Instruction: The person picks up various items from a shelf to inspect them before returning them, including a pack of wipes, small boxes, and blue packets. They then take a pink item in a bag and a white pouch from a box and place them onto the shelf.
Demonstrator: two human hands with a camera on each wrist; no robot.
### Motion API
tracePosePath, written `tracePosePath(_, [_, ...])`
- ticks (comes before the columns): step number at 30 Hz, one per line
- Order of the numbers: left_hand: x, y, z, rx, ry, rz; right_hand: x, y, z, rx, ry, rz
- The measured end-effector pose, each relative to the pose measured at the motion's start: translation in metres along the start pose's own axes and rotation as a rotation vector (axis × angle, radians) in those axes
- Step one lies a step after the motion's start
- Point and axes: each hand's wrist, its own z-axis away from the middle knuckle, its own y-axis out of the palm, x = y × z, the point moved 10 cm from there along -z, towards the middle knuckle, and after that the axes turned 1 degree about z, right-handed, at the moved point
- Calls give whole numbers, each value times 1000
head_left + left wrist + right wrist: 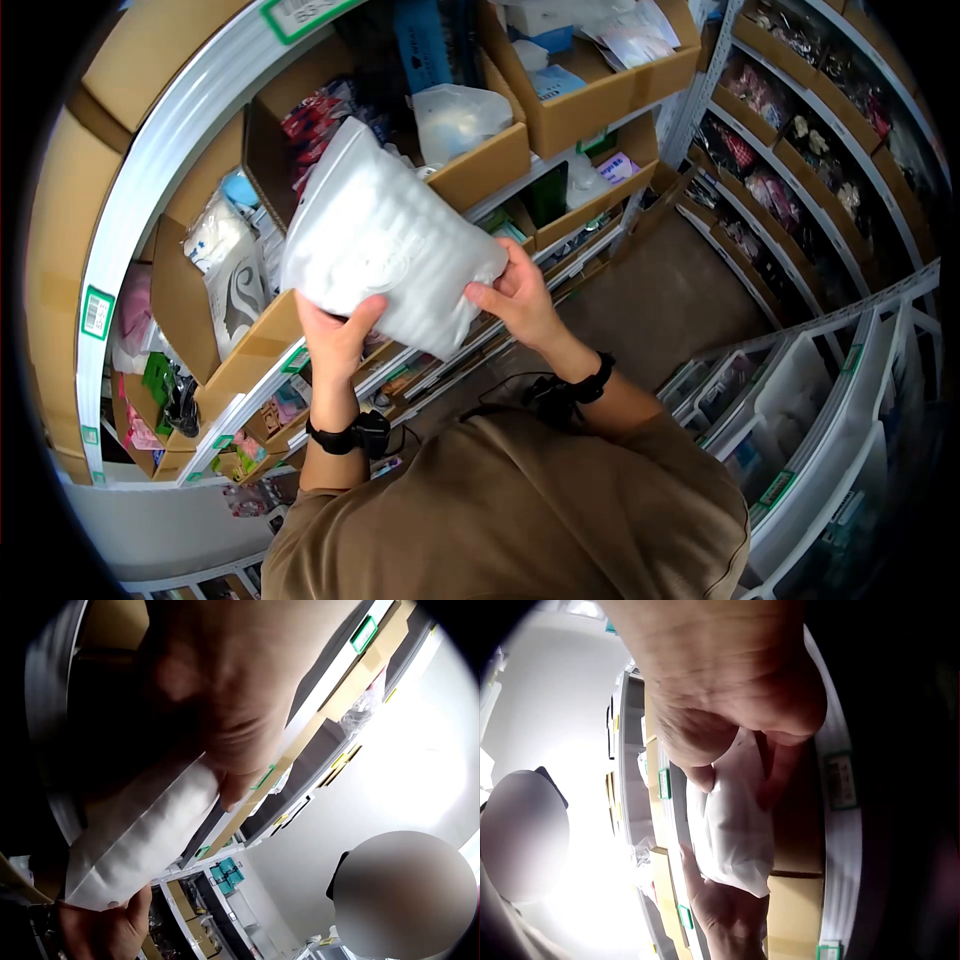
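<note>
A plump white plastic bag (pixel 390 245), translucent along its flat top edge, is held up in front of the shelf boxes in the head view. Its contents show only as soft white ridges. My left hand (pixel 335 335) grips the lower left corner, thumb on the near face and fingers behind. At the right edge my right hand (pixel 518 300) pinches the bag between thumb and fingers. The left wrist view shows the white bag (pixel 142 832) edge-on between both hands. From the right wrist, the bag (pixel 731 817) hangs below the right hand, with the left hand (pixel 731 915) at its far end.
Cardboard boxes of packaged goods line the shelf ahead, including one box (pixel 610 105) at upper right and another (pixel 265 335) at left. Green-framed labels (pixel 97 312) mark the shelf rails. More stocked shelves (pixel 800 150) stand at right, with white bins (pixel 800 385) nearer the body.
</note>
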Motion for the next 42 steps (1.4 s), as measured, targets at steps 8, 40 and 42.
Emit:
tracePosePath(8, [35, 106, -9, 206, -228, 61, 21, -84, 35, -192, -39, 5])
tracePosePath(40, [276, 164, 65, 428, -735, -27, 10, -377, -153, -534, 41, 1998])
tracePosePath(42, [276, 139, 63, 381, -727, -37, 7, -365, -153, -530, 2, 1999])
